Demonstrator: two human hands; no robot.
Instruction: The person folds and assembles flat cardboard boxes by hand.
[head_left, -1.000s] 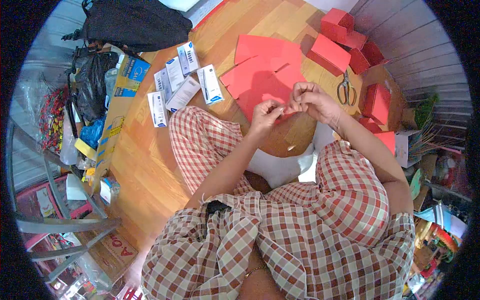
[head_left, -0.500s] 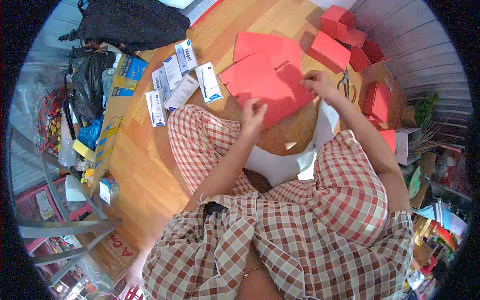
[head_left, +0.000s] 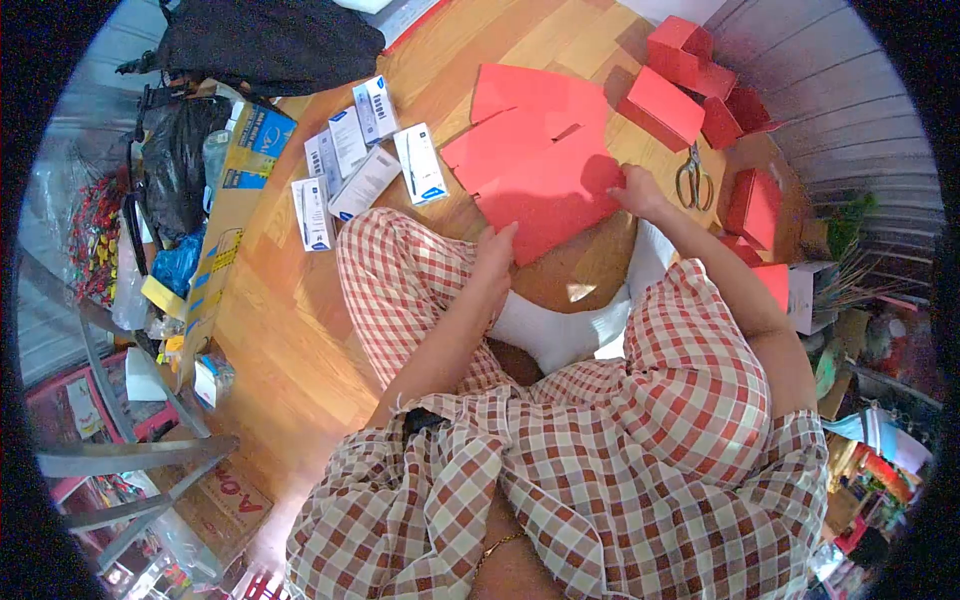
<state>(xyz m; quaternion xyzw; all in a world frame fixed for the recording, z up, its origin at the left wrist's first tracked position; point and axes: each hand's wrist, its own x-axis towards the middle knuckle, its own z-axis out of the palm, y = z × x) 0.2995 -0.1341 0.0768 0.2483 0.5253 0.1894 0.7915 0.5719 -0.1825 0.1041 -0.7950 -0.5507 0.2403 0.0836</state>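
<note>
Flatly spread: slotted red sheet (head_left: 545,165), seemingly card | left hand (head_left: 493,258), right hand (head_left: 643,192): fingers holding its edges

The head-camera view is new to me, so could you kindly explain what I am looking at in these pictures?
There is no robot here: a person wears one camera on the head, looking forward and down, and all the pictures come from it. The dark rounded border frames its wide view. The person sits on a wooden floor in checked clothes. Bare left hand and right hand are at opposite edges of the flat red card; how firmly they grip it, I cannot tell. Beyond the left knee lie white-and-blue boxes; on the right are scissors and folded red boxes.
</note>
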